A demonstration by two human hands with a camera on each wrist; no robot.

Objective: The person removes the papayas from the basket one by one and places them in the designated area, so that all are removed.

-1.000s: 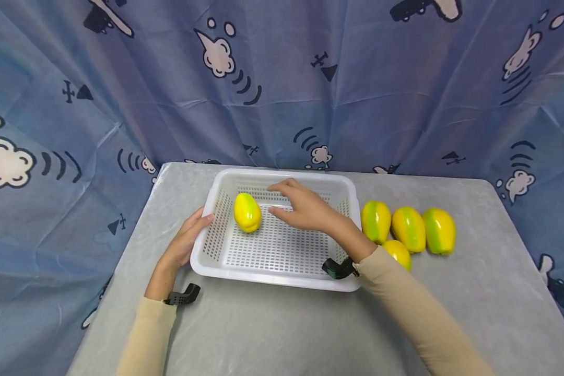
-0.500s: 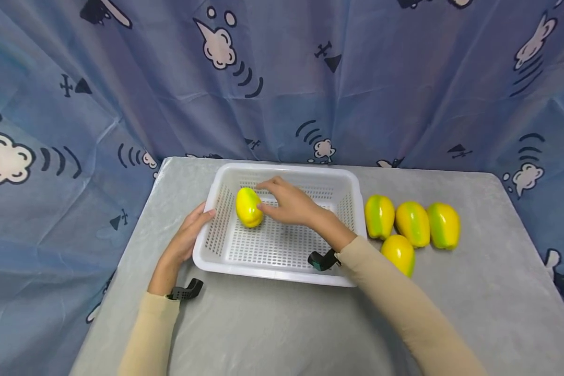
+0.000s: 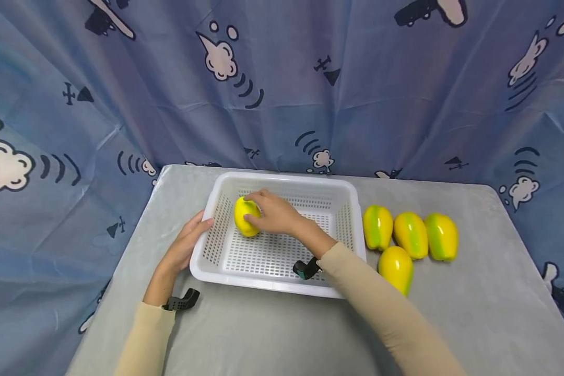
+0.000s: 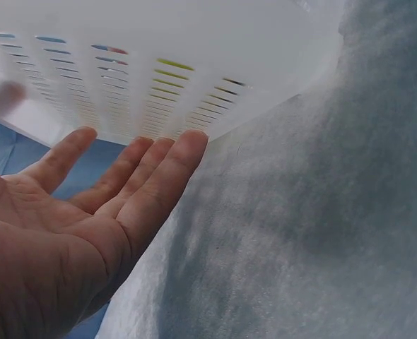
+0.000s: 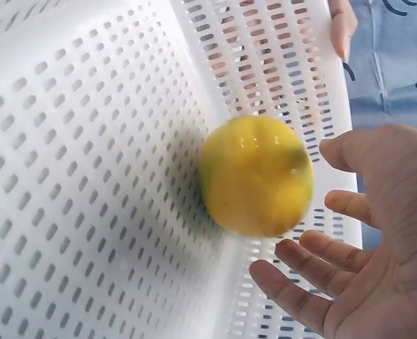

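Note:
A glossy yellow-green fruit (image 3: 247,225), mango- or papaya-like in shape, sits in the left part of a white perforated plastic basket (image 3: 272,289). My right hand (image 3: 274,213) is over it. In the head view its thumb and fingers overlap the fruit; in the right wrist view the spread fingers (image 5: 293,289) stand just beside the fruit (image 5: 254,176), with a small gap at the thumb. My left hand (image 3: 185,243) holds the basket's left end, thumb over the rim. Its other fingers (image 4: 169,169) lie nearly straight against the outer wall from below.
Several more yellow-green fruits (image 3: 410,235) lie grouped on the grey table (image 3: 272,339), right of the basket. One fruit (image 3: 396,269) lies in front of the others, beside the right sleeve. A blue patterned curtain (image 3: 282,104) hangs behind the table.
My right hand has moved left across the basket to the fruit inside it. My left hand stays on the basket's left end. The front fruit at the right shows more fully.

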